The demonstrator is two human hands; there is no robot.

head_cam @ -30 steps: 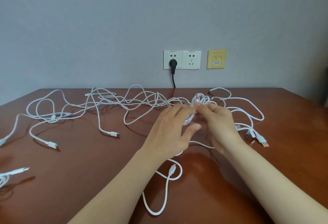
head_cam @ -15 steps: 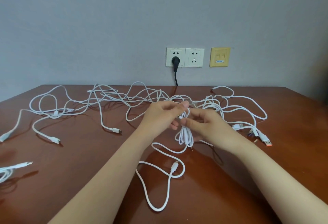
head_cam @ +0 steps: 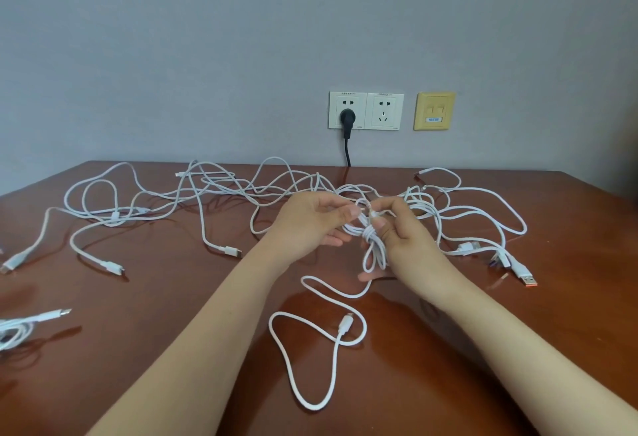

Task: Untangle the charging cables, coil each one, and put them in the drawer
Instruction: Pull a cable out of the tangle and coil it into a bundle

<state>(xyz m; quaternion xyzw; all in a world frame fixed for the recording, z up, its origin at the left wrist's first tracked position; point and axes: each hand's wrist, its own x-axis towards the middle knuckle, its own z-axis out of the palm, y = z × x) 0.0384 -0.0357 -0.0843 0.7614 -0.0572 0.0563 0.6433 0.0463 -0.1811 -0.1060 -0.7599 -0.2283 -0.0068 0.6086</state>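
Both hands are pinching the same white cable bundle (head_cam: 371, 240). The left hand (head_cam: 310, 228) is nipping a strand between thumb and forefinger, and the right hand (head_cam: 405, 238) is squeezing the wrapped middle with its fingertips, the rest of its fingers curling loosely. The bundle's short loops are drooping between the two wrists, low over the table (head_cam: 155, 349) (whether they are touching the wood, I cannot tell).

At six o'clock from the grip, the loose tail (head_cam: 310, 407) is lying in a wide loop on the wood, ending in a small connector (head_cam: 347, 323). From nine round to twelve o'clock, the tangle (head_cam: 207, 190) of white cables is sprawling across the far half of the table. At three o'clock more loops are trailing out to an orange-tipped plug (head_cam: 527, 280). At eight o'clock, by the table's left edge, a separate cable (head_cam: 15, 332) is lying gathered up. At twelve o'clock a double socket (head_cam: 383, 111) is sitting on the wall with a black plug (head_cam: 347, 118) in it and a yellow plate (head_cam: 434, 111) just beside it.
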